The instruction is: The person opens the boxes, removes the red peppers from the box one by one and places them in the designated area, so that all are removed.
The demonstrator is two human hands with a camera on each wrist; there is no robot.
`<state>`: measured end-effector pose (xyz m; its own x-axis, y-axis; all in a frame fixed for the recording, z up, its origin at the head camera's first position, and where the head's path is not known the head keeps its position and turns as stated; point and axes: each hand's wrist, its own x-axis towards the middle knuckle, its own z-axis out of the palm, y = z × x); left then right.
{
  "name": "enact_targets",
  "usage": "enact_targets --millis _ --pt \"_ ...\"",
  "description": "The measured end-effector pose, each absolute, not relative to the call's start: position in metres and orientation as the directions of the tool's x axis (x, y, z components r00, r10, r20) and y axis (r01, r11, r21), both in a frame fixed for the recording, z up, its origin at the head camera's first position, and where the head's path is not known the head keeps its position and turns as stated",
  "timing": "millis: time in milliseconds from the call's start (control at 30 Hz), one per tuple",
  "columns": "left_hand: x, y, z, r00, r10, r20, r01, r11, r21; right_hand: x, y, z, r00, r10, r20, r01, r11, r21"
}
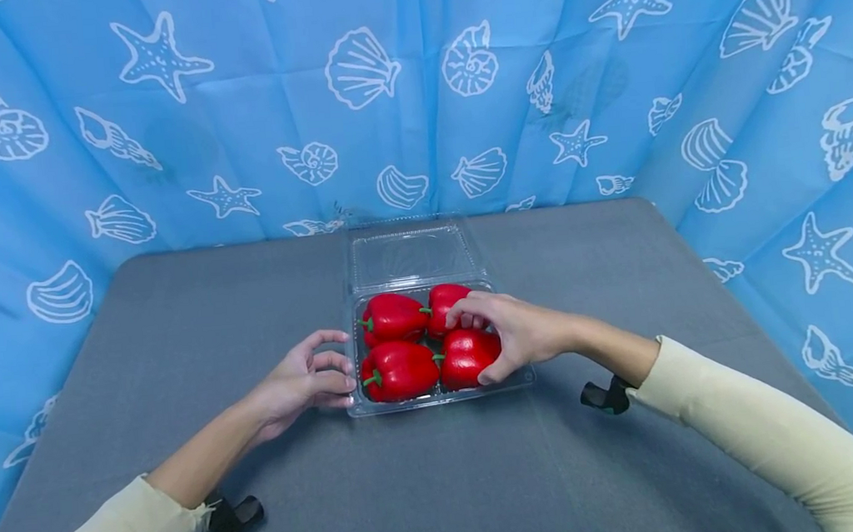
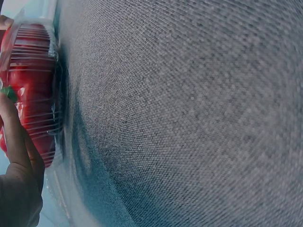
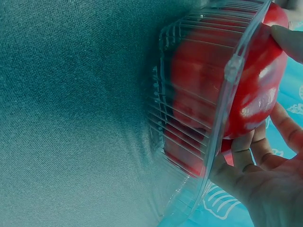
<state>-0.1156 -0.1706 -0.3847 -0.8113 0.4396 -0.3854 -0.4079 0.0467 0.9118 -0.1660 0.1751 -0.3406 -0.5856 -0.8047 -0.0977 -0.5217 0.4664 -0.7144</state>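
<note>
A clear plastic clamshell box (image 1: 444, 397) lies on the table with its lid (image 1: 412, 254) folded back. Several red bell peppers with green stems sit inside it. My right hand (image 1: 525, 329) grips the front right bell pepper (image 1: 466, 360), thumb at the near side and fingers over the far side; the right wrist view shows this bell pepper (image 3: 255, 94) inside the box wall. My left hand (image 1: 306, 380) is at the box's left edge, its fingers loosely bent and holding no pepper. Left of the gripped one lies another bell pepper (image 1: 401, 371); two more are behind, one partly hidden by my right hand.
A grey cloth-covered table (image 1: 250, 313) spreads around the box. Behind it and at the sides hangs a blue curtain (image 1: 248, 105) with white shell and starfish prints. Black straps with small mounts (image 1: 606, 396) are on both wrists.
</note>
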Motion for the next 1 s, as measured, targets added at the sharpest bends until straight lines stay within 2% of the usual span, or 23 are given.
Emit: enact_targets --millis 200,433,700,1000 --pt "-0.117 -0.170 -0.385 -0.812 0.436 -0.389 -0.409 0.051 0.911 -0.166 0.173 -0.339 -0.614 -0.780 -0.121 -0.499 0.503 -0.706" --pt "-0.117 -0.170 -0.385 -0.813 0.440 -0.382 -0.404 0.047 0.913 -0.167 0.176 -0.340 -0.642 -0.756 -0.126 -0.427 0.490 -0.760" --pt "-0.116 -0.169 -0.384 -0.812 0.433 -0.391 -0.417 0.039 0.908 -0.165 0.178 -0.337 -0.701 -0.710 -0.065 -0.411 0.477 -0.777" --pt "-0.118 -0.170 -0.385 -0.812 0.442 -0.381 -0.414 0.024 0.910 -0.165 0.179 -0.330 -0.700 -0.712 -0.056 -0.412 0.466 -0.783"
